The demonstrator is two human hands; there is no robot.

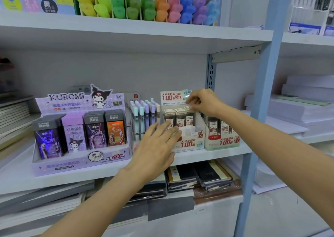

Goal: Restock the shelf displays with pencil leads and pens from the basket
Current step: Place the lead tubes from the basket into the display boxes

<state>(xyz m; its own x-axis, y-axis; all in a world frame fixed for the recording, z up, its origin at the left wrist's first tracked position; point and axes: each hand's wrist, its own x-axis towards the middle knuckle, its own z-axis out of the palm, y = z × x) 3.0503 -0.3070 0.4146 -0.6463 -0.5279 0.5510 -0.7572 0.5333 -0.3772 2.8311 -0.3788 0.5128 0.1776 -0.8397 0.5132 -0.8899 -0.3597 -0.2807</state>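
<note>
On the middle shelf [207, 154], in the head view, the right hand [203, 102] pinched the cap of a lead case [189, 118] standing in the white display box [192, 143]. The left hand [157, 146], fingers spread and straight, rested against the box front. The case seemed light, stiff and smooth, best held at the cap. Its long axis stood upright, cap upward.

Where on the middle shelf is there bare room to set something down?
Bare shelf board lies left of the Kuromi display box, toward the notebook stack. A narrow strip runs in front of the 0.5 lead box and 0.7 lead box. The boxes and the pen display stand packed side by side, no gaps for a hand.
</note>
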